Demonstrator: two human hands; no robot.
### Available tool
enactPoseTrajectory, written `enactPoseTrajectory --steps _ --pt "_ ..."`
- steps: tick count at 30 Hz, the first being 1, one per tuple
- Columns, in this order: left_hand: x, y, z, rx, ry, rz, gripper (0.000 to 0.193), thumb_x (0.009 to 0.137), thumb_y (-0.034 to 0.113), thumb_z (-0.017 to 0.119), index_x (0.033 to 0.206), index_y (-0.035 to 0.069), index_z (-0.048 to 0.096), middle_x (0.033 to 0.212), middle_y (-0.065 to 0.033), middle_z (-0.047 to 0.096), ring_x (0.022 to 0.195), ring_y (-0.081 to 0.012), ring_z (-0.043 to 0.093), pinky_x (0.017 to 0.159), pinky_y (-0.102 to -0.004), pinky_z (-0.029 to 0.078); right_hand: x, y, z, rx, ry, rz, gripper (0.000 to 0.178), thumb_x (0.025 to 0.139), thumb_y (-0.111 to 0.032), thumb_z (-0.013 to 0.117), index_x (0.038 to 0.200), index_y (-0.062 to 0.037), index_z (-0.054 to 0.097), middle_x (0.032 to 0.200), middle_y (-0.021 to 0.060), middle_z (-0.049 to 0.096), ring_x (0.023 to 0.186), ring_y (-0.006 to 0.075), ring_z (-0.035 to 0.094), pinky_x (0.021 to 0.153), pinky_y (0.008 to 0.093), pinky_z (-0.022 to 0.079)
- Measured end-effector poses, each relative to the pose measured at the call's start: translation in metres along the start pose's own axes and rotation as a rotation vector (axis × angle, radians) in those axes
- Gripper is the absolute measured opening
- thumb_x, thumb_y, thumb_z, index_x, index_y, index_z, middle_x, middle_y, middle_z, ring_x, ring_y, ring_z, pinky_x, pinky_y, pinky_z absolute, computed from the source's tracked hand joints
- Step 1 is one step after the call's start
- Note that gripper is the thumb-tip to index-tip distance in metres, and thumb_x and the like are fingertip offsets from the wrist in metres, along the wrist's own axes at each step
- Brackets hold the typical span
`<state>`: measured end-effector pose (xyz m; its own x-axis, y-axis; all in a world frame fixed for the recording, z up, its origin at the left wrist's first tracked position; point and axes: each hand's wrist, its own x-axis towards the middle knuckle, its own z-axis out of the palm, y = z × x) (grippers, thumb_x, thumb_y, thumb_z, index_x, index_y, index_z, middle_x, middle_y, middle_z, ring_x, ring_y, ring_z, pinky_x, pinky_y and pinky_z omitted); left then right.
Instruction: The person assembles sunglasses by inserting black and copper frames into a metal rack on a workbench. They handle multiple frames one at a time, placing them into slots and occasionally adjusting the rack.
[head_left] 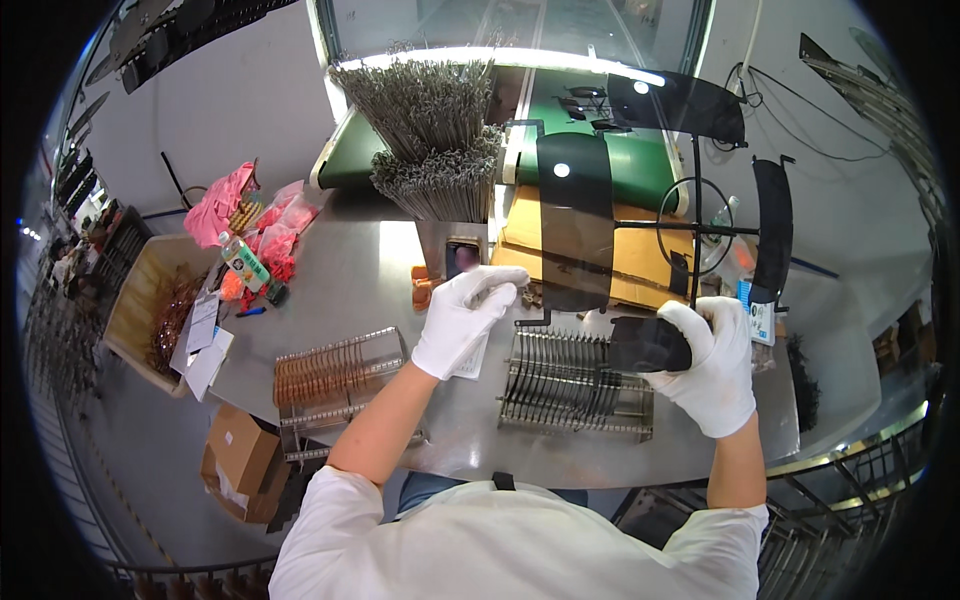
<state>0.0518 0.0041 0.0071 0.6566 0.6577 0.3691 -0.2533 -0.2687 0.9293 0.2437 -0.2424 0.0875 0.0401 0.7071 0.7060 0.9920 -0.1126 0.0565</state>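
Observation:
Both my hands wear white gloves. My right hand (pixel 708 365) grips a small dark, curved plate (pixel 650 345) by its right end, over the right part of a wire rack (pixel 625 420). The rack holds several dark curved pieces (pixel 550 380) standing in a row. My left hand (pixel 470 315) is raised above the metal table (pixel 460 440), fingers curled together; whatever is in them, if anything, is too small to make out. In front of my hands stands a black cross-shaped frame (pixel 696 230) with a ring and large dark curved plates (pixel 575 235) on its arms.
Left of the dark pieces sits a second rack with amber curved pieces (pixel 325 375). Bundles of thin metal wires (pixel 430 180) stand at the back, beside a green conveyor belt (pixel 640 155). Cardboard (pixel 520 225) lies behind the frame. A bottle (pixel 243 262) and a bin (pixel 135 320) are at left.

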Motion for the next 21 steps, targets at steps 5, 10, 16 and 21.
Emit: enactPoseTrajectory --steps 5,10,16,21 --pt "0.023 0.035 0.004 0.001 0.103 0.197 0.042 0.104 0.037 0.061 0.127 0.003 0.07 0.122 -0.0117 0.073 0.119 -0.021 0.066 0.106 -0.0356 0.048 0.009 0.005 0.004 -0.039 0.042 0.009 0.073 0.055 -0.021 0.094 0.12 -0.017 0.063 0.102 0.0096 0.052 0.095 0.0318 0.055 0.083 0.0446 0.047" --pt "0.055 0.084 0.041 -0.072 -0.031 0.038 0.04 0.092 0.029 0.078 0.118 -0.002 0.073 0.107 -0.0071 0.076 0.099 -0.0136 0.068 0.092 -0.0282 0.053 0.019 0.001 0.009 -0.036 0.065 -0.028 0.076 0.053 -0.022 0.095 0.121 -0.0168 0.063 0.103 0.0086 0.053 0.096 0.0311 0.055 0.084 0.0449 0.048" --pt "0.056 0.089 0.052 -0.008 -0.12 -0.122 0.042 0.081 0.017 0.087 0.116 -0.004 0.076 0.092 -0.0064 0.077 0.078 -0.0068 0.067 0.07 -0.0235 0.054 0.018 0.01 0.008 -0.099 0.084 -0.002 0.081 0.047 -0.017 0.095 0.122 -0.017 0.063 0.104 0.0085 0.053 0.097 0.031 0.055 0.085 0.0437 0.047" --pt "0.058 0.088 0.052 0.055 -0.169 -0.04 0.042 0.078 0.002 0.085 0.117 -0.008 0.074 0.088 -0.0065 0.075 0.068 -0.0063 0.063 0.057 -0.0211 0.048 0.023 0.012 -0.003 -0.099 0.101 0.031 0.078 0.048 -0.014 0.094 0.12 -0.0164 0.065 0.104 0.0088 0.053 0.098 0.0321 0.054 0.086 0.0438 0.046"
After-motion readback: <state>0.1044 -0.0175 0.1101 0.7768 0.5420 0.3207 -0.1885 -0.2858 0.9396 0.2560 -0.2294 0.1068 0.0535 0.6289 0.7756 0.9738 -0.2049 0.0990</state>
